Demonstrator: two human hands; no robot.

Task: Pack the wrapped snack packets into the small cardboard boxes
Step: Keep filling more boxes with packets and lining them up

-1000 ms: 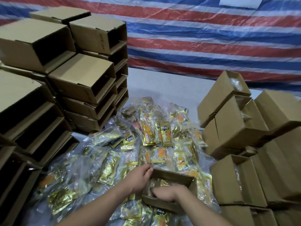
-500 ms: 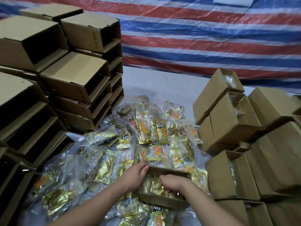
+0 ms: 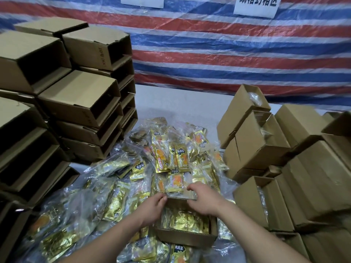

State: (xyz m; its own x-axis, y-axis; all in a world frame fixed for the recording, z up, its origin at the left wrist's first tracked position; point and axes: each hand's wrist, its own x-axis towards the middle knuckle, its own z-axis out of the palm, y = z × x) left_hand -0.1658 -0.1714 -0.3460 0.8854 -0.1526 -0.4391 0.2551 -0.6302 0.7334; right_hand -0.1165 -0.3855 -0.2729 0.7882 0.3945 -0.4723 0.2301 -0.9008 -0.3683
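**Visitor:** Snack packets: where are they, and what are they like?

**Onlooker:** Only the head view to go by. They lie in a loose heap of gold foil sachets in clear film across the middle of the table, between a stack of empty boxes on the left and a stack of filled boxes on the right. A striped tarp hangs behind.

**Visitor:** And the hands?

**Onlooker:** Both are at the far rim of one small open box near the person, which already has gold packets in it. The left hand rests at the far left corner, fingers curled loosely; whether it grips the rim I cannot tell. The right hand curls over the far edge, its fingers touching one packet from the heap just beyond the box. Whether it actually pinches it is not clear.

**Visitor:** How would a packet handle?

**Onlooker:** I'd judge it light, limp and slick; the film crinkles and could slide between fingers. Best pinched by the flat sealed edge or scooped under the middle, then laid flat so it does not spring up over the box wall.
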